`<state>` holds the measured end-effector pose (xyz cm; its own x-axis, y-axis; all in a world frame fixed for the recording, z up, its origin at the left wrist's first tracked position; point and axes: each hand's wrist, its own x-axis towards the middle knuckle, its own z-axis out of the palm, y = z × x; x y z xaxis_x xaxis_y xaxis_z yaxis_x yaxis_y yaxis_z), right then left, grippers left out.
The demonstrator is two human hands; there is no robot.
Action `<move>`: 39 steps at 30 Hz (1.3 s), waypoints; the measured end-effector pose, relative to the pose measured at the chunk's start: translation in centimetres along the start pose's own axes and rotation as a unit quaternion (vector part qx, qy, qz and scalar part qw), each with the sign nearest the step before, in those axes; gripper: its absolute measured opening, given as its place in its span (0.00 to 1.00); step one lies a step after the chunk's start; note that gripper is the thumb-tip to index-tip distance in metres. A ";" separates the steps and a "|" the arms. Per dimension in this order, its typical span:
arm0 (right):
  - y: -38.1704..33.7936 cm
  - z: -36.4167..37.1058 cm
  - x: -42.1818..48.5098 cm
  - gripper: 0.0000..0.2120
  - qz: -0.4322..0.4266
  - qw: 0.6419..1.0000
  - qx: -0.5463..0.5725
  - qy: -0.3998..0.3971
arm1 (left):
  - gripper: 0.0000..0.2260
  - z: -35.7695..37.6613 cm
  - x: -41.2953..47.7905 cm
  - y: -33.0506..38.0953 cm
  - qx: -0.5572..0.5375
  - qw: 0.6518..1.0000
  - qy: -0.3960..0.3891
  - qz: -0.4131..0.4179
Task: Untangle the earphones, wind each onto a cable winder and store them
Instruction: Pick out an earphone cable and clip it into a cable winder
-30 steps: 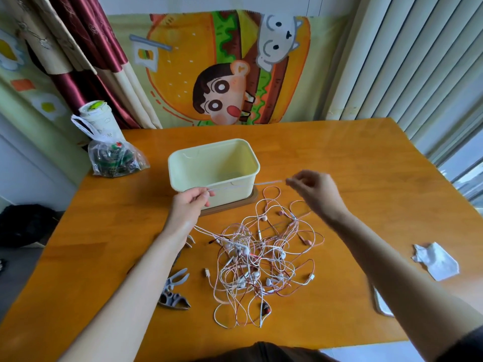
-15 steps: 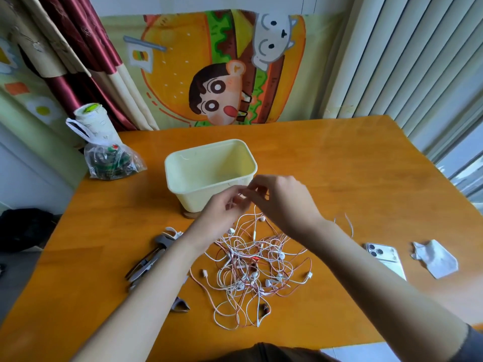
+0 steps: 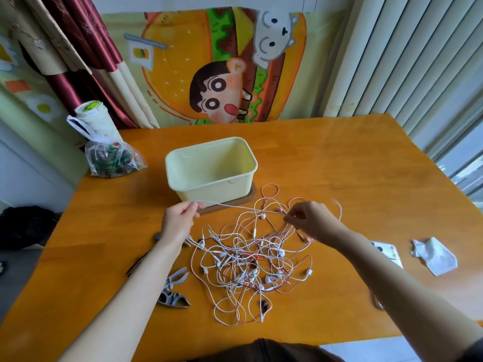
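At frame centre, the left hand [image 3: 178,220] and right hand [image 3: 311,222] each pinch one white cable [image 3: 235,206] taut between them (just above the earphone tangle [image 3: 251,259]), in front of the pale yellow bin [image 3: 211,170] on the table [image 3: 339,163].

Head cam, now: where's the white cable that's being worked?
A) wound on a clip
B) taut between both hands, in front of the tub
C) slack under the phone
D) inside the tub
B: the left hand and right hand each pinch the white cable, which is pulled straight just in front of the tub.
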<state>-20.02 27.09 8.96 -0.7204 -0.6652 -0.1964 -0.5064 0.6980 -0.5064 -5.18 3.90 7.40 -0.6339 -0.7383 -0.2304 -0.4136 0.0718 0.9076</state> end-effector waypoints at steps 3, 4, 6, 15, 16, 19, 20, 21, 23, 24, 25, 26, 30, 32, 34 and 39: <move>1.9 -0.1 0.1 0.10 0.053 0.998 -0.022 0.007 | 0.11 -0.5 0.7 -1.3 -0.008 0.999 0.039 -0.025; 2.3 -0.1 0.1 0.10 0.059 0.998 -0.017 0.007 | 0.10 -0.6 0.7 -1.4 -0.006 0.999 0.041 -0.034; 2.2 0.0 0.0 0.09 0.056 0.998 -0.007 -0.001 | 0.19 -0.3 0.3 -1.1 0.005 0.999 0.015 -0.050; -3.5 1.9 -0.9 0.08 -0.090 0.994 0.049 -0.025 | 0.13 5.8 -4.4 2.4 0.131 0.937 -0.309 0.099; -3.8 1.9 -1.0 0.08 -0.100 0.993 0.055 -0.026 | 0.11 6.2 -4.4 2.1 0.152 0.931 -0.312 0.110; -3.5 1.9 -1.2 0.08 -0.100 0.991 0.084 -0.037 | 0.09 6.1 -3.9 1.0 0.171 0.937 -0.280 0.115; -3.0 1.9 -1.3 0.07 -0.092 0.991 0.085 -0.044 | 0.10 5.8 -3.7 0.8 0.174 0.942 -0.261 0.118; -2.4 1.9 -1.3 0.07 -0.083 0.992 0.077 -0.055 | 0.11 5.5 -3.4 0.5 0.179 0.946 -0.243 0.119; -1.1 1.8 -1.2 0.07 -0.055 0.994 0.046 -0.086 | 0.11 4.6 -2.7 0.1 0.192 0.953 -0.204 0.116; -0.5 1.8 -1.1 0.08 -0.039 0.994 0.027 -0.102 | 0.12 4.2 -2.4 -0.2 0.200 0.957 -0.179 0.113; 0.0 1.8 -1.0 0.08 -0.026 0.993 0.011 -0.114 | 0.12 3.7 -2.1 -0.4 0.207 0.960 -0.156 0.110; 0.4 1.8 -1.0 0.09 -0.015 0.993 -0.004 -0.120 | 0.12 3.3 -1.9 -0.7 0.211 0.962 -0.139 0.107; 1.1 2.2 -0.8 0.12 0.004 0.992 -0.070 -0.102 | 0.12 2.7 -1.6 -1.4 0.221 0.963 -0.121 0.094; 1.1 2.5 -0.8 0.13 0.011 0.990 -0.111 -0.090 | 0.12 2.5 -1.3 -1.8 0.226 0.964 -0.111 0.083; 1.2 2.7 -0.6 0.13 0.014 0.987 -0.143 -0.066 | 0.11 2.3 -0.9 -2.3 0.225 0.966 -0.105 0.073; 1.3 2.3 -0.3 0.15 0.019 0.999 0.024 -0.012 | 0.12 1.5 -0.3 -3.1 0.213 0.973 -0.078 0.032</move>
<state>-19.36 27.58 6.43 -0.7265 -0.6453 -0.2364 -0.4552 0.7095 -0.5379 -4.77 4.91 4.14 -0.7447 -0.6149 -0.2595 -0.5829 0.4100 0.7015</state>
